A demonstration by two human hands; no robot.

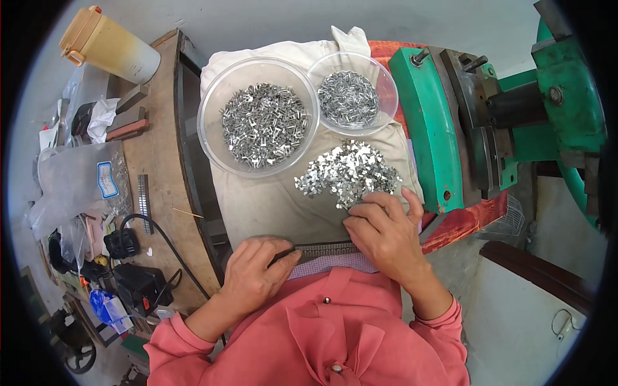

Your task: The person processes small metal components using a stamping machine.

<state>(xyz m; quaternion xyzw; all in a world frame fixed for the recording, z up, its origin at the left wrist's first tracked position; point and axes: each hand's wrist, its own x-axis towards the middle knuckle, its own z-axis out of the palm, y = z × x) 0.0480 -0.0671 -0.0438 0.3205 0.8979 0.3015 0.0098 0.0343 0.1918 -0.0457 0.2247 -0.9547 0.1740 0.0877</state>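
My left hand (257, 267) is curled at the near edge of the cloth, its thumb and fingers closed round a dark slim piece (282, 255). That piece meets the left end of a slotted metal bar (327, 249); whether it belongs to the bar, I cannot tell. My right hand (385, 226) has bent fingers at the near edge of a loose pile of small shiny metal pieces (347, 172). Thumb and forefinger come together there, and anything between them is hidden. Behind the pile stand a large clear tub (205, 138) of small metal parts and a smaller clear tub (391, 96) of metal pins.
A green machine (421, 128) stands close on the right. To the left is a wooden bench (158, 148) with another slotted bar (143, 202), a black cable (170, 241), plastic bags and a yellow jug (112, 48). Beige cloth (248, 206) lies under the tubs.
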